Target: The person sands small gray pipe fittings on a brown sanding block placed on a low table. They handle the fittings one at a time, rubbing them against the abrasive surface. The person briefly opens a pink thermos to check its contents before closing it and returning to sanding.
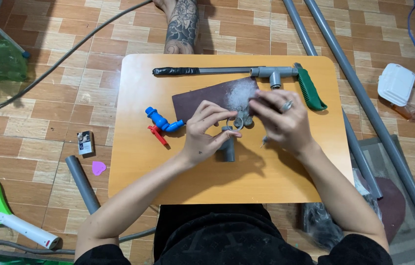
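Observation:
On a small orange wooden table (286, 181), my left hand (207, 131) grips a short grey pipe fitting (228, 149) held upright. My right hand (282, 120), with a ring on one finger, pinches a small grey ring-shaped piece (243, 120) at the fitting's top. Both hands rest over the edge of a dark brown sandpaper sheet (202, 100) dusted with white powder (240, 94).
A blue tap with a red handle (162, 122) lies left of my hands. A grey pipe assembly with a tee (246, 71) and a green-handled tool (309, 88) lie at the far edge. Long grey pipes (364, 98) run along the floor right; another person's tattooed leg (182, 27) is behind.

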